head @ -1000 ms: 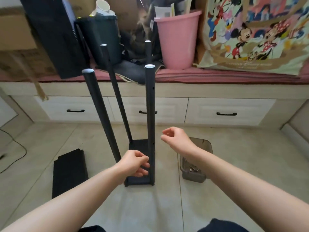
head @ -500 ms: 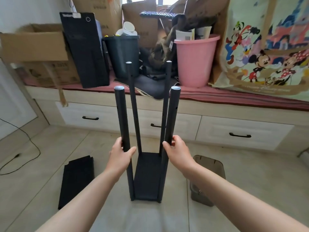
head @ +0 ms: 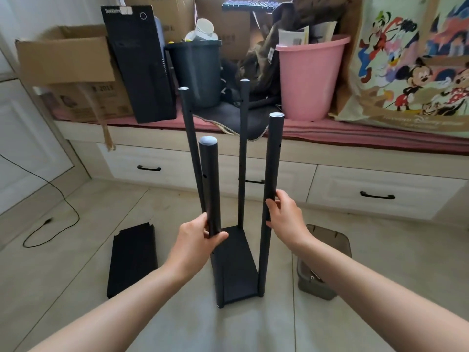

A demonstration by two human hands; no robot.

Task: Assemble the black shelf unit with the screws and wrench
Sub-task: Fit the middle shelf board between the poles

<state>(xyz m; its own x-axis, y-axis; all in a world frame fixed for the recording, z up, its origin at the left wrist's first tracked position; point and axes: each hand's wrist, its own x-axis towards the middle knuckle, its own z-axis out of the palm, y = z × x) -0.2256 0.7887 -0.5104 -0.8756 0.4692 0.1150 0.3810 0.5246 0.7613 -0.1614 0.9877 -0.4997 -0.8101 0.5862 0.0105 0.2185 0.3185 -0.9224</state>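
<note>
The black shelf unit stands upright on the floor tiles: a black shelf panel (head: 234,265) at the bottom with several black poles rising from its corners. My left hand (head: 196,240) grips the near left pole (head: 209,189), which leans toward me. My right hand (head: 284,215) holds the near right pole (head: 272,161) about halfway up. The far left pole (head: 190,138) and far right pole (head: 243,148) stand behind them. A loose black shelf panel (head: 133,259) lies flat on the floor to the left. A grey plastic box (head: 327,265) with small hardware sits on the floor to the right.
A low white drawer bench (head: 355,186) runs across the back, loaded with a pink bucket (head: 308,77), a dark bin (head: 200,72), a black computer tower (head: 139,62), cardboard boxes (head: 63,57) and a cartoon-print bag (head: 416,67). A black cable (head: 58,199) trails over the floor at left.
Both hands went from low beside the unit to gripping the two near poles. The near left pole now tilts toward me, and the view has shifted upward.
</note>
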